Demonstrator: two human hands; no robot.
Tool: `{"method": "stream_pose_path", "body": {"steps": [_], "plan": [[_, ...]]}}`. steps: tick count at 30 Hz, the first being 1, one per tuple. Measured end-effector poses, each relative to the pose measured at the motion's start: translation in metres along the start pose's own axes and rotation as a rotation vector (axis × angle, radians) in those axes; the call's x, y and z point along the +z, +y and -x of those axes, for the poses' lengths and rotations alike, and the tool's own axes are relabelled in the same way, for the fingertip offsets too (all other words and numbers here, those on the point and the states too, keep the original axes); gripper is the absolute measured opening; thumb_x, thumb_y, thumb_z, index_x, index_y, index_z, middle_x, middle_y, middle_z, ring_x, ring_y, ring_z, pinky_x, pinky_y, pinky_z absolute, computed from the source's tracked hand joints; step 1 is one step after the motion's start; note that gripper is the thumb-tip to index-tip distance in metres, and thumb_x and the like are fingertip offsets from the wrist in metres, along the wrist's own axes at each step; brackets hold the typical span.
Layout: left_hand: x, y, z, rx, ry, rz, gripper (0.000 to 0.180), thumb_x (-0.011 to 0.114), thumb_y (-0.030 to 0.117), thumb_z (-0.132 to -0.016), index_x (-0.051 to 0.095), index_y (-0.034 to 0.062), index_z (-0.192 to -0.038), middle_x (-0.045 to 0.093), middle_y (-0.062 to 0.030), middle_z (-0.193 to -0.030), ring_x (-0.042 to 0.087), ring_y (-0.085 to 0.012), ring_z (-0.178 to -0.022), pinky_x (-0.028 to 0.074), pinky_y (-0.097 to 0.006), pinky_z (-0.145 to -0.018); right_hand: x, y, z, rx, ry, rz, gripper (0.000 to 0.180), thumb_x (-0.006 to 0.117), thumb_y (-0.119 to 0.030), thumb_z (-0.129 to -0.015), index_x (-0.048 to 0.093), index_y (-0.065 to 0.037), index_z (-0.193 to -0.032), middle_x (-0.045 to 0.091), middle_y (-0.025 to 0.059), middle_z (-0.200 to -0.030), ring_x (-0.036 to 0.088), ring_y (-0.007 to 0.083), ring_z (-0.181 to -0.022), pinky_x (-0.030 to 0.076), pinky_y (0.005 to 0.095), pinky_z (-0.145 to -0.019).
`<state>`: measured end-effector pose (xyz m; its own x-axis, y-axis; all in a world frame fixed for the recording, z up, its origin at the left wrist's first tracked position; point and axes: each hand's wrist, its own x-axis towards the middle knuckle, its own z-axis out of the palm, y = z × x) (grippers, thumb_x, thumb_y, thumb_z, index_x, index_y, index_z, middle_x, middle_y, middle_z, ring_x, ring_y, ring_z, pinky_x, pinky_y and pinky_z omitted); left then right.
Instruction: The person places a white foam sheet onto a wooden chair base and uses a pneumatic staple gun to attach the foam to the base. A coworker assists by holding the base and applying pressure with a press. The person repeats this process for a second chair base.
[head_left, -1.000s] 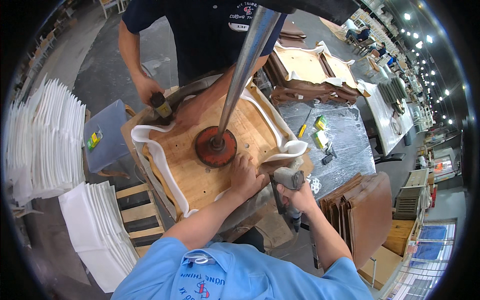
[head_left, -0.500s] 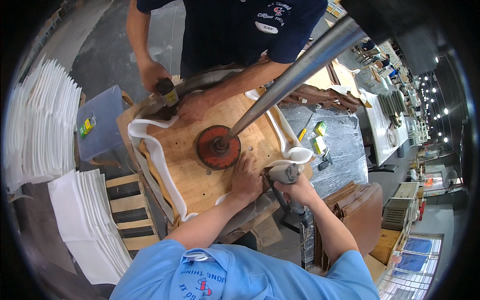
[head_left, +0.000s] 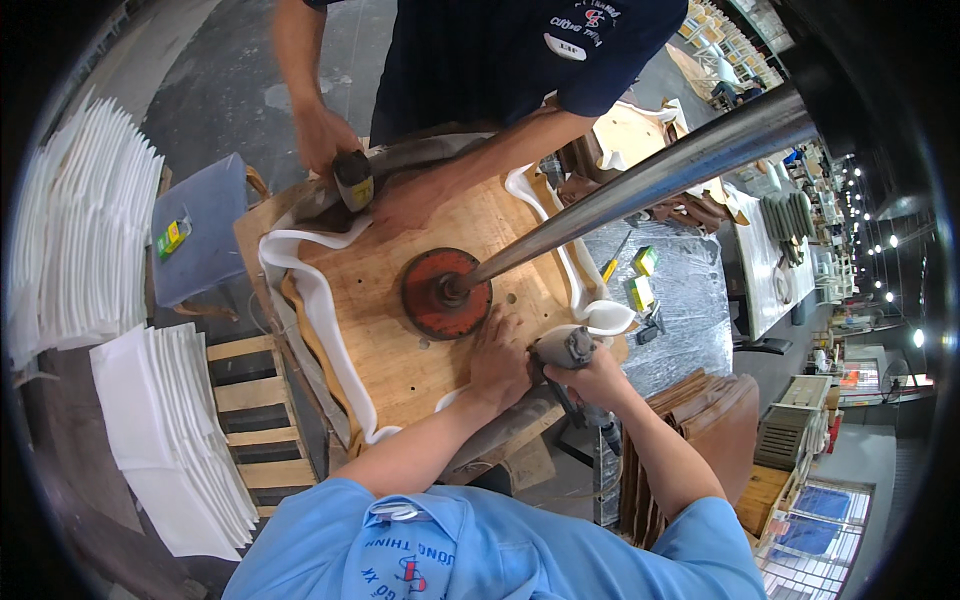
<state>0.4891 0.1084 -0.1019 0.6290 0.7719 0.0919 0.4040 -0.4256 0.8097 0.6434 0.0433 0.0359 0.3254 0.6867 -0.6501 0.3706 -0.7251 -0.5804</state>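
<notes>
Two stacks of white sheets (head_left: 85,230) stand at left, one far, one near. Right of them, one blue stool (head_left: 205,265) carries one small yellow-green box (head_left: 173,237), contents hidden; nearer is one slatted pallet (head_left: 250,395). A co-worker's hand (head_left: 327,140) grips one nail gun (head_left: 353,182) at the far left of the panel (head_left: 365,330), which lies in the middle, edged with white foam (head_left: 320,300), under one red disc (head_left: 425,305). The left hand (head_left: 500,355) rests on its near side, fingers uncurled. To its right, the right hand (head_left: 595,380) has its fingers clamped around a second gun (head_left: 565,348). The worktop (head_left: 690,310) at right carries two more boxes (head_left: 641,293), contents unclear, and one yellow-handled tool (head_left: 609,270).
</notes>
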Motion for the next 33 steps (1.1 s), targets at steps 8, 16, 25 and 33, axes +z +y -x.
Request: {"method": "stream_pose_path", "body": {"steps": [8, 16, 25, 33], "plan": [[-0.028, 0.001, 0.011, 0.069, -0.2, -0.067, 0.041, 0.08, 0.016, -0.089, 0.075, -0.003, -0.124, 0.052, -0.0184, -0.159, 0.035, -0.0439, -0.162, 0.032, -0.053, -0.134, 0.006, -0.002, 0.005, -0.025, 0.076, 0.015, 0.029, 0.085, -0.016, -0.097, 0.074, -0.001, -0.119, 0.071, 0.0051, -0.078, 0.064, 0.0145, -0.056, 0.051, 0.0345, -0.053], [-0.002, -0.012, 0.008, 0.046, -0.028, -0.005, 0.036, 0.077, 0.013, -0.091, 0.074, -0.0036, -0.122, 0.055, -0.0181, -0.155, 0.038, -0.0428, -0.16, 0.032, -0.052, -0.134, 0.004, -0.002, 0.02, 0.009, 0.024, -0.014, 0.032, 0.087, -0.018, -0.097, 0.075, -0.002, -0.123, 0.074, 0.0037, -0.083, 0.067, 0.0124, -0.06, 0.056, 0.0323, -0.056], [-0.013, -0.004, 0.011, -0.013, -0.091, -0.018, 0.044, 0.073, 0.013, -0.095, 0.072, -0.0042, -0.135, 0.054, -0.0168, -0.158, 0.037, -0.0387, -0.162, 0.031, -0.049, -0.136, 0.006, -0.005, 0.01, 0.022, -0.027, 0.065, 0.035, 0.087, -0.019, -0.096, 0.075, -0.003, -0.125, 0.075, 0.0042, -0.088, 0.067, 0.0134, -0.061, 0.056, 0.0322, -0.057], [-0.021, -0.005, 0.006, 0.058, -0.114, -0.049, 0.03, 0.073, 0.017, -0.095, 0.08, -0.0028, -0.117, 0.052, -0.0196, -0.161, 0.036, -0.0409, -0.162, 0.029, -0.051, -0.136, 0.017, 0.009, 0.002, -0.203, 0.074, 0.109, 0.041, 0.09, -0.023, -0.094, 0.076, -0.004, -0.127, 0.076, 0.008, -0.09, 0.07, 0.0153, -0.062, 0.057, 0.0328, -0.057]]}}
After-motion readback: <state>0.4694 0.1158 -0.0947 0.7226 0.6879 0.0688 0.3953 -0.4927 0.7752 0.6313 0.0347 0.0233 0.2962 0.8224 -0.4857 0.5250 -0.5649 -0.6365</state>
